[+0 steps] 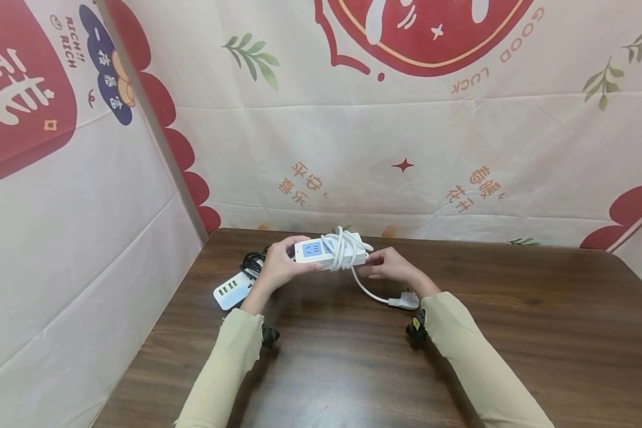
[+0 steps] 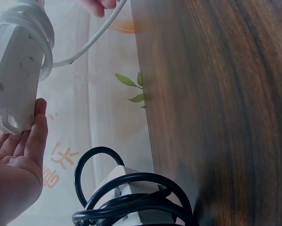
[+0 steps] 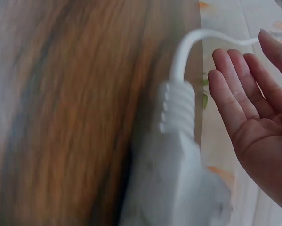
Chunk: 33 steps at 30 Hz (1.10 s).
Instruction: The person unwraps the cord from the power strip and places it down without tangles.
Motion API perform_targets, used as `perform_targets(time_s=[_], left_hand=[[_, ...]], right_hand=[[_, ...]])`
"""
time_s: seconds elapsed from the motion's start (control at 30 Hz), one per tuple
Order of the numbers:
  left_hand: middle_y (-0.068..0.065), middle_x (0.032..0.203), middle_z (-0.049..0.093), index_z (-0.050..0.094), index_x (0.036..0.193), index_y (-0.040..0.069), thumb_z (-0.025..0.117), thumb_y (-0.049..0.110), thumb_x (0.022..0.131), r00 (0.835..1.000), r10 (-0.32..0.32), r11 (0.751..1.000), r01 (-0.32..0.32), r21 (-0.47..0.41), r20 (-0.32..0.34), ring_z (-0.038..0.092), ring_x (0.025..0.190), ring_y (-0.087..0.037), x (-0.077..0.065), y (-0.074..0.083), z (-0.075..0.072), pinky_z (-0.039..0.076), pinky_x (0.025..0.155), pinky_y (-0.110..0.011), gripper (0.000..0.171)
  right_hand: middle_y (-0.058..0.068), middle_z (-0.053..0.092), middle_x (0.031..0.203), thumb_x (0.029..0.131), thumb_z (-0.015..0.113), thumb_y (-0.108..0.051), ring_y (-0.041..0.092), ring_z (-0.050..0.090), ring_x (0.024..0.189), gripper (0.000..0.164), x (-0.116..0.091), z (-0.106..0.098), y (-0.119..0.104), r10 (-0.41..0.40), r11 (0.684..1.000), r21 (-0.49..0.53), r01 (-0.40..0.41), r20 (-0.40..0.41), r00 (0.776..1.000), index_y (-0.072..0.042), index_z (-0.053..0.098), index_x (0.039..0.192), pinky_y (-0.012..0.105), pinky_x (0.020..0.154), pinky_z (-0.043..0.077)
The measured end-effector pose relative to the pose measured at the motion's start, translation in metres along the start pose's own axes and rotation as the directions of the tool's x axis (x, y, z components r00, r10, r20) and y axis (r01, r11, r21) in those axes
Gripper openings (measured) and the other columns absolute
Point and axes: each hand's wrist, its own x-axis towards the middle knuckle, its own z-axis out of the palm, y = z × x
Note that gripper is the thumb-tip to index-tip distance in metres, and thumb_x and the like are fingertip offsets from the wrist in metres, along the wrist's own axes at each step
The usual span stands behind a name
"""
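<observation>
A white power strip [image 1: 311, 249] with blue socket faces is held up over the far part of the table, its white cord [image 1: 343, 249] wound around its right half. My left hand [image 1: 279, 266] grips the strip's left end, with fingers [image 2: 36, 136] under it in the left wrist view. From the wound part, the cord runs down to a white plug [image 1: 405, 300] near my right wrist. By the strip's right end is my right hand [image 1: 393, 266]. Its fingers [image 3: 232, 89] are extended in the right wrist view, near the cord; contact with the strip cannot be told.
Left of my left hand, a second white power strip [image 1: 232, 290] with green-marked ports lies on the brown wooden table [image 1: 513, 333]. Its black cord [image 2: 145, 205] is coiled up. A printed cloth [image 1: 374, 160] hangs behind the table's far edge.
</observation>
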Motion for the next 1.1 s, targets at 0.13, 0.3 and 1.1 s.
perform_targets(time_s=[0.13,0.3,1.1], left_hand=[[-0.013,0.104,0.063,0.059,0.11,0.001,0.081,0.011,0.065,1.0,-0.007,1.0,0.007,0.001,-0.003,0.056,0.088,-0.02,0.0,0.0,0.0,0.044,0.076,-0.029,0.051],[-0.012,0.106,0.063,0.059,0.113,0.003,0.083,0.014,0.063,1.0,-0.007,1.0,0.007,-0.001,-0.012,0.056,0.091,-0.02,0.01,-0.022,0.003,0.044,0.078,-0.031,0.056],[-0.007,0.103,0.064,0.061,0.111,0.009,0.085,0.023,0.061,1.0,-0.015,1.0,0.015,-0.006,0.003,0.056,0.087,-0.018,0.017,-0.045,-0.001,0.043,0.077,-0.032,0.057]], right_hand=[[0.015,0.067,0.094,0.081,0.065,-0.004,0.009,0.061,0.08,0.031,0.005,0.007,0.002,-0.025,0.999,0.025,0.025,0.0,1.0,0.014,0.058,0.105,0.029,0.074,0.051],[0.015,0.066,0.095,0.083,0.062,0.0,0.011,0.061,0.081,0.03,0.008,0.013,0.002,-0.012,0.997,0.076,0.012,-0.005,1.0,0.016,0.055,0.107,0.034,0.076,0.051],[0.011,0.067,0.082,0.078,0.064,0.005,0.02,0.065,0.074,0.032,0.005,0.003,-0.016,0.046,0.997,0.073,-0.038,-0.109,0.993,0.017,0.056,0.106,0.034,0.068,0.053]])
